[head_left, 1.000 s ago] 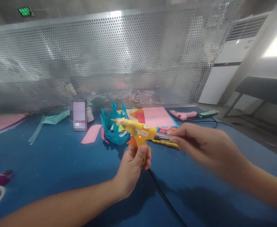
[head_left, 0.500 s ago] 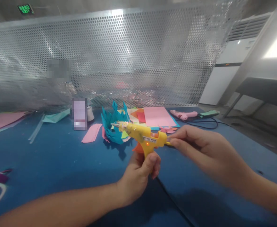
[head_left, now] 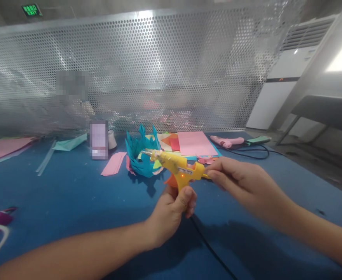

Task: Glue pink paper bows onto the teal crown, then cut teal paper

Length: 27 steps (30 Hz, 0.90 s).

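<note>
A yellow hot glue gun (head_left: 177, 163) with a lit orange light is held up above the table, its metal nozzle pointing left. My left hand (head_left: 171, 214) is wrapped round its handle, below the orange trigger (head_left: 171, 181). At the gun's rear opening, my right hand (head_left: 243, 182) pinches the end of a clear glue stick, mostly hidden by the fingertips. Behind the nozzle stands a blue folded-paper crown-like piece (head_left: 142, 163) with pointed tips. A black cord (head_left: 212, 247) runs down from the gun's handle.
Pink paper strips (head_left: 113, 163), a phone (head_left: 99, 140) and a thread spool (head_left: 112, 140) lie left of centre. Coloured sheets (head_left: 197, 143) and a pink glue gun (head_left: 227, 141) lie at the back right. A perforated metal screen (head_left: 173, 70) borders the table (head_left: 80, 198).
My right fingertips have moved slightly left, closer to the rear of the glue gun, and less of the glue stick shows. My left hand keeps its hold.
</note>
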Each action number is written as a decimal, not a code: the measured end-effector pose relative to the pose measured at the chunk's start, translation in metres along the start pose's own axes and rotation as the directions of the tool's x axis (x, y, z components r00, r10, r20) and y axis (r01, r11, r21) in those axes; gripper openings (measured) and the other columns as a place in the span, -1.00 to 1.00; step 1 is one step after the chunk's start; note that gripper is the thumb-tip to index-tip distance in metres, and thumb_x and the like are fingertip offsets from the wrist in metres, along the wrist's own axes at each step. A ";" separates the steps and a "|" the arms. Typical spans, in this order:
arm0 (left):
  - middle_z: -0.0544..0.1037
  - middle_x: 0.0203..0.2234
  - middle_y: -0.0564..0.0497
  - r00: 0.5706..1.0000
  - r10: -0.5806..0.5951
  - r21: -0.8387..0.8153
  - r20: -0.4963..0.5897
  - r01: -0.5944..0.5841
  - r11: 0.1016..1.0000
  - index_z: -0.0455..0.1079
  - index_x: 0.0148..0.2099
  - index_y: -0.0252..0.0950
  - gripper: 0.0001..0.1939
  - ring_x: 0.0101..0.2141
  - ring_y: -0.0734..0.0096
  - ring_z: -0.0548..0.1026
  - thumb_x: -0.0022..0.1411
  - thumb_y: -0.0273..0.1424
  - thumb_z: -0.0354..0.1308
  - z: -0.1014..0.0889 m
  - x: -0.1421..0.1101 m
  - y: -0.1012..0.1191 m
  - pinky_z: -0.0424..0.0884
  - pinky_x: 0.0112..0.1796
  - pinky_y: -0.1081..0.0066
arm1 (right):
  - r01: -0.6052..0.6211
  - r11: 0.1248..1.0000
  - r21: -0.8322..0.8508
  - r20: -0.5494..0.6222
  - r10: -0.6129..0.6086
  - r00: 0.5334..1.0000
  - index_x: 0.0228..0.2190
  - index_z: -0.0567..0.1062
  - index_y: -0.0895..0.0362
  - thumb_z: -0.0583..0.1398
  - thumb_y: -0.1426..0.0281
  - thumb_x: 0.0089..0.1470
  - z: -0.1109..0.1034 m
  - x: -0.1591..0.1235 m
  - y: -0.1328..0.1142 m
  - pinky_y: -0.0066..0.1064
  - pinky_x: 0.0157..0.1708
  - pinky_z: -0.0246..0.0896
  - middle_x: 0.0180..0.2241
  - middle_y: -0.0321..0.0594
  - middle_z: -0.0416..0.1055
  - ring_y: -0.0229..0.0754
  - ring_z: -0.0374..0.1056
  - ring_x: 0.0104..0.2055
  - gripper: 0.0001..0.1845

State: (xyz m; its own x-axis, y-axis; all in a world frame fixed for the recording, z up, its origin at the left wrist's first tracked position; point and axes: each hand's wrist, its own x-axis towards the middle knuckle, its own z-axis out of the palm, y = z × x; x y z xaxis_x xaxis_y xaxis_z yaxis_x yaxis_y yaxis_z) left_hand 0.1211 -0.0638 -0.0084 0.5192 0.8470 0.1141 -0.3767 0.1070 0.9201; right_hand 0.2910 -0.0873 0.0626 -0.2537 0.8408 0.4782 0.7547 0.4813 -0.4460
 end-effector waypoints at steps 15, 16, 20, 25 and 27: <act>0.31 -0.58 0.12 0.998 0.009 -0.066 -0.056 -0.013 0.998 0.28 -0.43 -0.32 -0.59 -0.58 0.62 0.23 0.08 -0.05 0.21 0.002 0.002 0.003 0.15 -0.52 0.51 | 0.138 0.957 -0.254 -0.058 -0.157 0.986 -0.37 0.49 0.07 0.07 0.32 0.18 -0.011 -0.002 0.006 -0.44 -0.53 0.14 -0.51 -0.31 0.51 -0.26 0.38 -0.54 -0.79; 0.31 -0.58 0.12 0.999 0.004 -0.064 -0.053 -0.008 0.998 0.29 -0.43 -0.32 -0.59 -0.58 0.62 0.23 0.07 -0.05 0.21 0.002 0.001 0.003 0.16 -0.52 0.50 | 0.142 0.955 -0.262 -0.064 -0.164 0.984 -0.36 0.49 0.07 0.07 0.31 0.18 -0.011 -0.002 0.006 -0.43 -0.51 0.16 -0.48 -0.30 0.53 -0.25 0.40 -0.51 -0.78; 0.31 -0.59 0.12 0.999 0.002 -0.062 -0.049 -0.005 0.998 0.29 -0.43 -0.32 -0.58 -0.58 0.61 0.24 0.03 -0.04 0.23 0.003 0.000 0.003 0.17 -0.51 0.49 | 0.151 0.951 -0.271 -0.066 -0.175 0.982 -0.36 0.49 0.05 0.04 0.31 0.21 -0.009 -0.001 0.007 -0.42 -0.48 0.19 -0.44 -0.28 0.54 -0.22 0.44 -0.46 -0.75; 0.33 -0.56 0.11 0.998 -0.012 -0.137 -0.059 0.003 0.991 0.33 -0.39 -0.33 -0.60 -0.57 0.61 0.24 0.06 -0.06 0.23 0.004 0.005 0.008 0.17 -0.48 0.49 | 0.160 0.923 -0.351 -0.153 -0.225 0.962 -0.26 0.44 0.08 0.09 0.19 0.16 -0.005 -0.002 0.004 -0.31 -0.36 0.25 -0.30 -0.14 0.52 -0.11 0.41 -0.34 -0.75; 0.32 -0.56 0.11 0.997 -0.017 -0.185 -0.071 0.003 0.983 0.36 -0.32 -0.33 -0.63 -0.55 0.61 0.25 0.07 -0.10 0.24 0.003 0.007 0.013 0.17 -0.46 0.50 | 0.204 0.918 -0.340 -0.213 -0.286 0.934 -0.30 0.43 0.10 0.15 0.12 0.10 -0.004 -0.005 0.000 -0.26 -0.27 0.25 -0.28 -0.08 0.48 -0.06 0.38 -0.26 -0.70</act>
State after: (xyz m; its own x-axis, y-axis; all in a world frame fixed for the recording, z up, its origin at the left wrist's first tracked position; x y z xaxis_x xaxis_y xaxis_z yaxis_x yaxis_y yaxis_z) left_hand 0.1224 -0.0582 0.0059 0.4693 0.8801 0.0717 -0.5103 0.2041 0.8354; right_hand 0.2948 -0.0932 0.0634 -0.3240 0.5947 0.7358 0.8467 0.5293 -0.0549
